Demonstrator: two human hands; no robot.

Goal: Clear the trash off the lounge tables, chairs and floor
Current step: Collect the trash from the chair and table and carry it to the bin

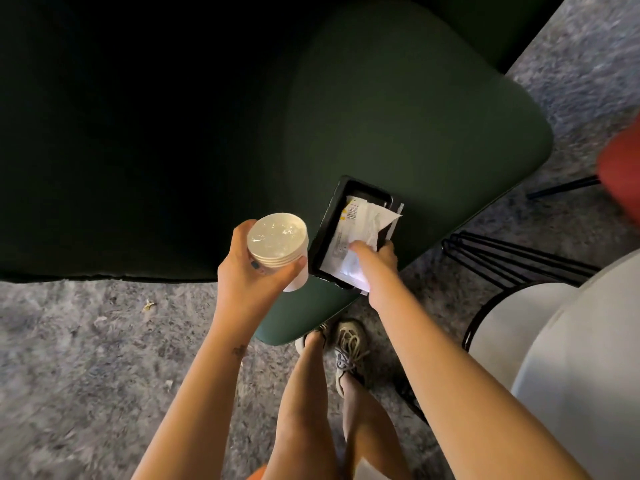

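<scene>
Left hand (249,271), at 9 o'clock of centre, grips a stack of paper cups (278,242) with fingers wrapped round the wall; crumpled clear film sits in the top cup. Right hand (377,261), just at 3 o'clock of the cups, pinches the near end of a black tray (332,209) with wrappers (360,226) piled in it (barcode label shows at the tray's 12 o'clock end). Tray is at the 6 o'clock corner of the green chair (433,133) seat, near end out over the seat edge. We cannot tell if it is lifted clear or touching the cushion.

Progress, as we judge it: mid-task. Cups are collected and in hand and the tray pickup is underway, so this chair looks nearly done. We see nothing else on its seat, though the 10 o'clock part is too dark to check.

Left to do: the carpet (86,358) has a small pale scrap (149,304) at 8 o'clock and a second scrap (168,384) at 7 o'clock, both well apart from the hands. White chair (571,358) at 4 o'clock and red chair (620,168) at 3 o'clock show only in part, with no trash visible on them. No table or bin is in view, so we can't rate those. Both hands are full, so we guess a drop-off comes before the floor bits.
</scene>
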